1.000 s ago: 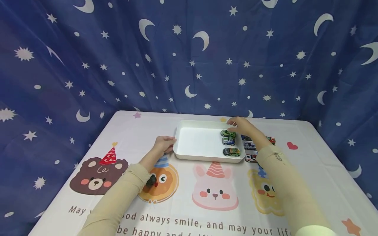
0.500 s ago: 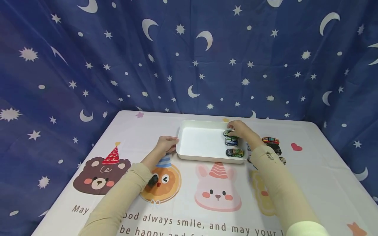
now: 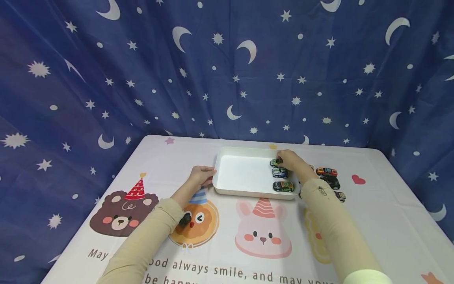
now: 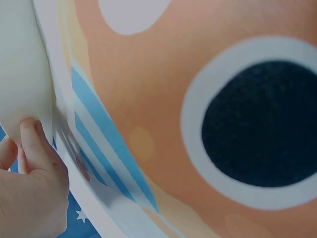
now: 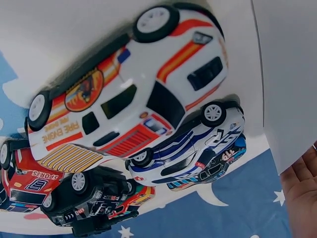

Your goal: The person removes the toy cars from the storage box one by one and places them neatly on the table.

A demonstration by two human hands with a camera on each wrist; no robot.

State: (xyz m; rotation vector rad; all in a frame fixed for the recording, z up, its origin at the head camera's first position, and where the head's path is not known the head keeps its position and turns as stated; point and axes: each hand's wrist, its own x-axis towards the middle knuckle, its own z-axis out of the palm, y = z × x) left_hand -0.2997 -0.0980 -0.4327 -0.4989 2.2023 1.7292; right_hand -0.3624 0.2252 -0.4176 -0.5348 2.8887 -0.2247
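Inside the white tray, at its far right corner, we see the green car directly under the right hand, whose fingers bend closely around its right end; its long axis runs along the tray's far wall. The left hand, farther off, pinches the tray's left wall. The tray looks to us like smooth plastic with rounded corners. Right of it, the fire-engine car shows a glossy, curved shell and black tyres.
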